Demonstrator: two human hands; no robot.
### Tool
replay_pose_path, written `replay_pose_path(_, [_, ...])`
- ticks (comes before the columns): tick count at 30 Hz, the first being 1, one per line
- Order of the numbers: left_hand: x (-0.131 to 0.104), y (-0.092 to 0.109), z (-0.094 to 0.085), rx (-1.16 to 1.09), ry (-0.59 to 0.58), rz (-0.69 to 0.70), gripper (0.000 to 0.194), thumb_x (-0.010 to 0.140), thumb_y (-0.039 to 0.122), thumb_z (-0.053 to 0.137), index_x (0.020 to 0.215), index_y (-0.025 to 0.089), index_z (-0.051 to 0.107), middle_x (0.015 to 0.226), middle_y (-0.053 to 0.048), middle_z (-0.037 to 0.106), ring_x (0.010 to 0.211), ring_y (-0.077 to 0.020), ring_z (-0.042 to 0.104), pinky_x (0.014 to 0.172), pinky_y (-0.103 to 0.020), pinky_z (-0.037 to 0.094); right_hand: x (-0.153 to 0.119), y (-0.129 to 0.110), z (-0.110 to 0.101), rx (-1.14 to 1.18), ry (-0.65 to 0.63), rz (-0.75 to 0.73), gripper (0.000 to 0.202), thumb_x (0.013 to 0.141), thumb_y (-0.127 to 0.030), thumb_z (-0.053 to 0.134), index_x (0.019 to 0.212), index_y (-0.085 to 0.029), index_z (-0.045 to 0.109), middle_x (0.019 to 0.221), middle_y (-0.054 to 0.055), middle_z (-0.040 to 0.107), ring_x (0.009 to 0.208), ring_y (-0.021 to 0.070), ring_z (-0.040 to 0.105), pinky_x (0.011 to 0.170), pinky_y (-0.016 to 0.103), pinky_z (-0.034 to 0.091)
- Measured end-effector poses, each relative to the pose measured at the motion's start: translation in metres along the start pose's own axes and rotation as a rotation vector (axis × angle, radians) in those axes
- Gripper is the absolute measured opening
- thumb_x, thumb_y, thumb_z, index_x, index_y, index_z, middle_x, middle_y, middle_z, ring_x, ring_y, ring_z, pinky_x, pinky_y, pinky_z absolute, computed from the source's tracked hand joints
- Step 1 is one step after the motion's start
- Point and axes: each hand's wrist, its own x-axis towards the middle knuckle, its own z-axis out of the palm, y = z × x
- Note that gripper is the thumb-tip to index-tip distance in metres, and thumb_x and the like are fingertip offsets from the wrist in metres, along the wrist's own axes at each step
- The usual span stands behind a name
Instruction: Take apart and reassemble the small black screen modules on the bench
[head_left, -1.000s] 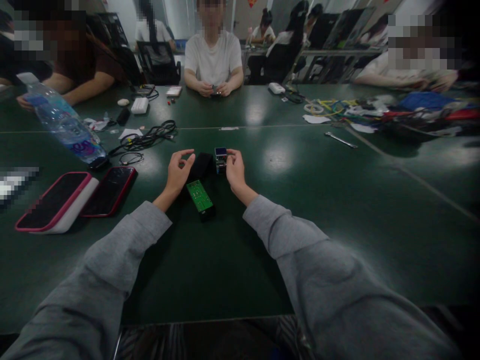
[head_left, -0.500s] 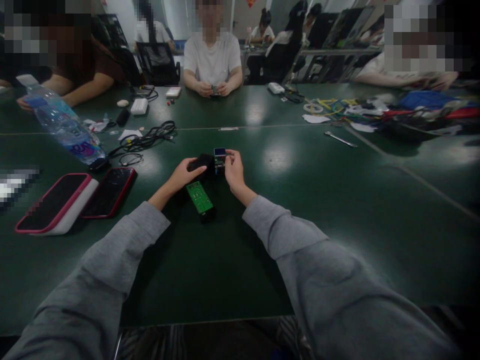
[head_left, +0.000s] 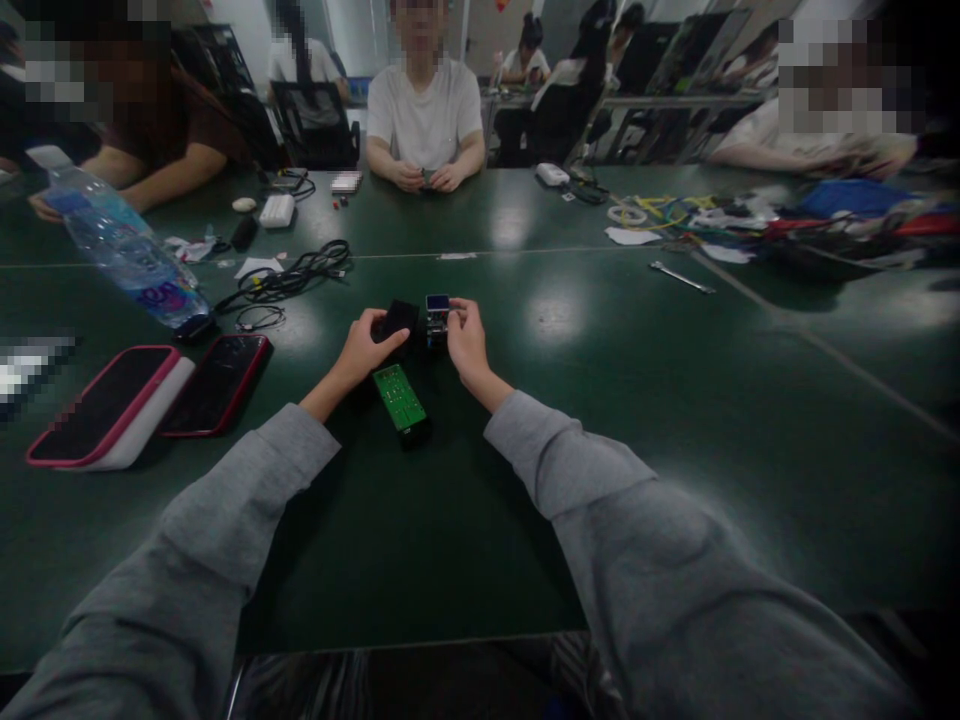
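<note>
My left hand (head_left: 365, 350) grips a black case (head_left: 399, 324), its thumb lying across the near side. Just right of the case, my right hand (head_left: 469, 342) holds a small electronic module (head_left: 437, 320) by its right side; a dark screen faces up on top and circuit parts show below it. A narrow gap separates the case from the module. Nearer to me, a green circuit board (head_left: 400, 398) sits in or on a black base (head_left: 416, 435), and neither hand's fingers close on it.
Two phones (head_left: 217, 385) (head_left: 105, 405) lie at the left, with a tilted plastic bottle (head_left: 127, 240) behind. Black cables (head_left: 300, 270) lie behind my left hand. A wrench (head_left: 681, 278) is at the right, before a heap of cables (head_left: 825, 225). A person (head_left: 424, 120) sits opposite.
The black case in my left hand has turned and moved slightly left, away from the module. My right hand and the module have barely shifted.
</note>
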Motion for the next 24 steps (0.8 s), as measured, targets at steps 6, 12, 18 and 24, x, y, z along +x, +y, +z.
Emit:
replay_pose_path(6, [0.002, 0.005, -0.007, 0.305, 0.207, 0.002, 0.037, 0.079, 0.033, 0.067, 0.113, 0.02, 0.058, 0.12, -0.012, 0.055, 0.122, -0.0336, 0.048, 0.107, -0.057, 0.038, 0.001, 0.002, 0.0, -0.022, -0.025, 0.001, 0.02, 0.096, -0.022, 0.043, 0.113, -0.024, 0.052, 0.105, 0.006, 0.061, 0.098, 0.0189, 0.061, 0.092, 0.041, 0.05])
replay_pose_path(12, [0.004, 0.001, 0.0, 0.163, 0.123, 0.207, 0.05, 0.085, 0.048, 0.064, 0.125, 0.02, 0.053, 0.137, -0.013, 0.039, 0.138, -0.0316, 0.038, 0.119, -0.051, 0.03, 0.0, 0.004, 0.0, -0.037, -0.06, -0.022, 0.023, 0.1, -0.03, 0.043, 0.12, -0.024, 0.052, 0.111, 0.009, 0.06, 0.105, 0.0207, 0.06, 0.096, 0.042, 0.049])
replay_pose_path(18, [0.015, -0.018, -0.024, 0.04, -0.039, 0.079, 0.09, 0.065, 0.057, 0.082, 0.14, 0.026, 0.043, 0.147, -0.015, 0.031, 0.137, -0.0368, 0.04, 0.113, -0.056, 0.039, -0.003, -0.002, -0.001, -0.11, -0.049, -0.076, 0.024, 0.093, -0.028, 0.054, 0.117, -0.024, 0.057, 0.109, 0.008, 0.056, 0.107, 0.023, 0.055, 0.1, 0.047, 0.045])
replay_pose_path(24, [0.011, -0.034, -0.044, -0.021, -0.273, -0.004, 0.107, 0.058, 0.048, 0.088, 0.149, 0.028, 0.035, 0.142, -0.017, 0.042, 0.115, -0.032, 0.058, 0.096, -0.055, 0.053, -0.005, -0.009, 0.0, -0.159, -0.019, -0.071, 0.027, 0.089, -0.023, 0.057, 0.115, -0.022, 0.063, 0.103, 0.007, 0.05, 0.096, 0.0217, 0.053, 0.097, 0.046, 0.048])
